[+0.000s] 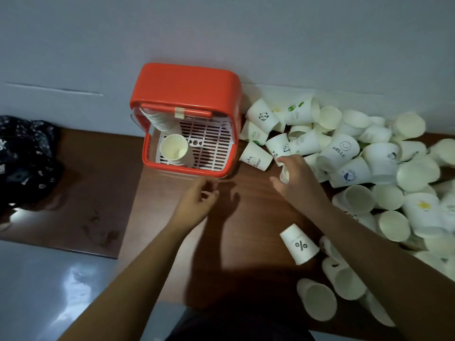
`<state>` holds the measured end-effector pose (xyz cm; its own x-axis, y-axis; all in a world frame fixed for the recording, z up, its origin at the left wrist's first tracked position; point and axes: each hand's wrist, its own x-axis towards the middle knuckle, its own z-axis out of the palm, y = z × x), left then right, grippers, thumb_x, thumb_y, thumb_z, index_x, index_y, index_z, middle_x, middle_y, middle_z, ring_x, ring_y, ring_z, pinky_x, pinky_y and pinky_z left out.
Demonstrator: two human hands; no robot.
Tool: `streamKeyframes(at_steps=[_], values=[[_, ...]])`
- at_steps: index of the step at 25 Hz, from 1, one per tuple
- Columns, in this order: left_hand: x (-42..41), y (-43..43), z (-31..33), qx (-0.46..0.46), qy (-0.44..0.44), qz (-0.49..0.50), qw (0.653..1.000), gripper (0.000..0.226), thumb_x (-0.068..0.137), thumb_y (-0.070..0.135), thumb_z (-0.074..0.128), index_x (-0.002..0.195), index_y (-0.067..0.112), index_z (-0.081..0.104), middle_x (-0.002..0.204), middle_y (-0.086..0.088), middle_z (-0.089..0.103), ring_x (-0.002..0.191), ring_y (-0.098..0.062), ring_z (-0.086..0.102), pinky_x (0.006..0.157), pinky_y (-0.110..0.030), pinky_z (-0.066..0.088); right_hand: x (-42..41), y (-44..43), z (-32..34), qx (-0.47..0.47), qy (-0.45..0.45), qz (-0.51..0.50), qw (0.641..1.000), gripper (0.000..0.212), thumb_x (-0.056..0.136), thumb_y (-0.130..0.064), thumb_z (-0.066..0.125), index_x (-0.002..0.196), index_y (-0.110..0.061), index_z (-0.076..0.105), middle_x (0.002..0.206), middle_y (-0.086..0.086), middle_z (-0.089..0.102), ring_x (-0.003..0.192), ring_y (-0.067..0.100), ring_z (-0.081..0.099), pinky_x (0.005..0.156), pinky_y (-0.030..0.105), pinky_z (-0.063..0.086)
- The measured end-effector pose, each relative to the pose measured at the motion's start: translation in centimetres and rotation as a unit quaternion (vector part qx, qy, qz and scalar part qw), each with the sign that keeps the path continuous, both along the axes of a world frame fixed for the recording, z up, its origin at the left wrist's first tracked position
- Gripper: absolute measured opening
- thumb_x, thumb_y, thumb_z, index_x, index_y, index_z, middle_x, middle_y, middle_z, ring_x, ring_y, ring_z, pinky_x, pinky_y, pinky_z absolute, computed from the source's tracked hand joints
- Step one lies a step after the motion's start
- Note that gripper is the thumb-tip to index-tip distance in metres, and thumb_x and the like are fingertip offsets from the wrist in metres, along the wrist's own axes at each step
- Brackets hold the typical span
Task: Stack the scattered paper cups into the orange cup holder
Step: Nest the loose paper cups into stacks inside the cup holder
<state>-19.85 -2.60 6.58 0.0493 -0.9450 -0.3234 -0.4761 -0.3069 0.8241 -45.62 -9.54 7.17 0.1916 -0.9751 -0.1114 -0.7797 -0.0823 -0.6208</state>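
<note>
While the left hand [197,203] is held loose-fingered and empty, a paper cup [284,174] is gripped by the right hand [296,177].

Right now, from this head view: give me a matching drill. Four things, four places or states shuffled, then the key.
Things
1. orange plastic cup holder
2. white paper cup printed with a percent sign
3. dark patterned cloth
4. right hand

Places or states
A. grips a paper cup at the edge of the heap of cups
B. far left of the view
C. against the grey wall, nested cups inside
D. on the brown table, just left of the right forearm

Pairs: 1-C, 2-D, 3-B, 4-A
</note>
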Motion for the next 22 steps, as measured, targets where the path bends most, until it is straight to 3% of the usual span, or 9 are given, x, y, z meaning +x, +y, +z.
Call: streamKeyframes(at_steps=[2,5,7,9,12,15,18,22], values=[[-3.5,-2.1,-1.1,-0.031,-0.032,-0.064,0.997,0.023,0.090,0.009,0.065,0.110,0.020,0.061,0.106,0.002,0.060,0.091,0.003,0.057,0.081,-0.012,0.043,-3.4,-1.2,-0.4,0.009,0.070,-0.029,0.997,0.057,0.078,-0.025,0.075,0.128,-0.005,0.054,0.119,0.015,0.054,0.110,0.031,0.052,0.095,0.041,0.043],[-8.0,-6.9,-2.0,-0.109,-0.124,-0.098,0.981,0.031,0.084,0.004,0.065,0.114,0.005,0.062,0.113,-0.009,0.054,0.096,-0.001,0.050,0.088,-0.011,0.037,-5.3,-2.3,-1.9,-0.040,0.122,0.016,0.992,0.071,0.070,-0.034,0.078,0.127,0.000,0.054,0.111,0.021,0.057,0.100,0.038,0.056,0.089,0.050,0.048],[-9.6,-9.9,-3.1,-0.135,-0.189,-0.124,0.965,0.044,0.076,-0.002,0.064,0.119,0.001,0.060,0.122,-0.017,0.052,0.110,-0.025,0.054,0.097,-0.031,0.043,-5.0,-2.7,-3.1,-0.037,0.177,0.058,0.982,0.079,0.069,-0.041,0.078,0.132,-0.003,0.051,0.115,0.018,0.057,0.102,0.037,0.057,0.091,0.049,0.048],[-10.0,-12.0,-4.3,-0.144,-0.249,-0.144,0.947,0.054,0.070,-0.005,0.063,0.123,-0.001,0.057,0.128,-0.023,0.049,0.112,-0.040,0.053,0.098,-0.044,0.047,-4.3,-2.9,-3.8,-0.021,0.213,0.080,0.974,0.083,0.071,-0.042,0.078,0.139,-0.007,0.044,0.125,0.015,0.054,0.110,0.035,0.053,0.096,0.047,0.045],[-10.1,-12.9,-6.0,-0.103,-0.319,-0.163,0.928,0.062,0.068,-0.004,0.062,0.129,-0.003,0.052,0.133,-0.027,0.045,0.115,-0.046,0.049,0.101,-0.048,0.041,-4.1,-2.8,-4.8,-0.036,0.237,0.100,0.966,0.073,0.075,-0.030,0.075,0.137,-0.007,0.044,0.127,0.013,0.053,0.113,0.033,0.049,0.098,0.045,0.043],[-10.1,-12.5,-7.1,-0.070,-0.383,-0.220,0.894,0.069,0.073,0.001,0.061,0.140,0.002,0.043,0.142,-0.021,0.040,0.127,-0.040,0.041,0.108,-0.046,0.032,-4.3,-2.6,-5.0,-0.042,0.237,0.094,0.966,0.059,0.072,-0.023,0.075,0.123,-0.007,0.052,0.118,0.011,0.055,0.109,0.032,0.050,0.095,0.042,0.043],[-9.7,-11.7,-7.3,-0.065,-0.392,-0.251,0.883,0.070,0.078,0.004,0.063,0.143,0.009,0.040,0.135,-0.016,0.044,0.122,-0.036,0.047,0.102,-0.047,0.039,-4.4,-2.2,-4.9,-0.041,0.237,0.094,0.966,0.053,0.069,-0.024,0.074,0.117,-0.008,0.055,0.111,0.011,0.057,0.102,0.032,0.051,0.091,0.043,0.044],[-8.3,-9.5,-7.2,-0.079,-0.297,-0.249,0.918,0.067,0.070,0.024,0.082,0.130,0.008,0.056,0.113,-0.016,0.050,0.099,-0.035,0.055,0.083,-0.049,0.051,-4.0,-1.1,-4.6,-0.043,0.219,0.076,0.972,0.055,0.065,-0.026,0.076,0.112,-0.006,0.057,0.106,0.012,0.058,0.094,0.033,0.052,0.085,0.044,0.047]])
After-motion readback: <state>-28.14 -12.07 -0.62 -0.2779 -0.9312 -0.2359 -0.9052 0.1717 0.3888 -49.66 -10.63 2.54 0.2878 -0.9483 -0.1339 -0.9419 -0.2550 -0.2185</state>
